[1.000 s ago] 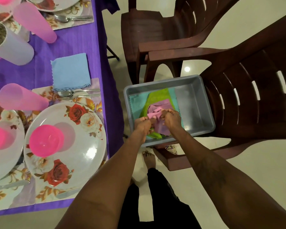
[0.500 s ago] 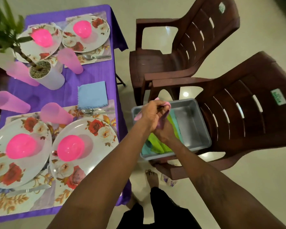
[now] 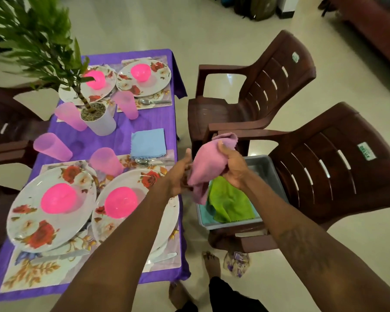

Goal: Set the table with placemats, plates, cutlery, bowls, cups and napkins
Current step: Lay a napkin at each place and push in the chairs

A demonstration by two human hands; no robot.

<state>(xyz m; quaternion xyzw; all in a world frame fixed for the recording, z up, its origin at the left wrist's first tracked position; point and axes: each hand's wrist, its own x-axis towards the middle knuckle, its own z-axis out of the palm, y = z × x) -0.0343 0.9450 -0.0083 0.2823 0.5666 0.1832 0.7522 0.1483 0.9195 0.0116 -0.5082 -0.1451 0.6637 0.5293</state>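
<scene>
Pink napkin (image 3: 208, 163) held bunched in mid-air above grey tub (image 3: 271, 171) on brown chair (image 3: 336, 176), just beside surface (image 3: 153, 122). Left grip (image 3: 180, 174) pinches its lower side; right grip (image 3: 232, 165) curled round its top.

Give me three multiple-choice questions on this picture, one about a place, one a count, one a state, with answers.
1. Where does the green cloth lie?
A. on the table
B. in the grey tub on the chair
C. on the floor

2. How many pink bowls sit on plates?
A. two
B. three
C. four

3. What state is the pink napkin in?
A. gripped by the left hand and right hand
B. folded flat on the table
C. lying in the tub

Answers: 1 B, it lies inside the tub; 2 C, one bowl sits on each of four flowered plates; 3 A, both hands clutch it.
</scene>
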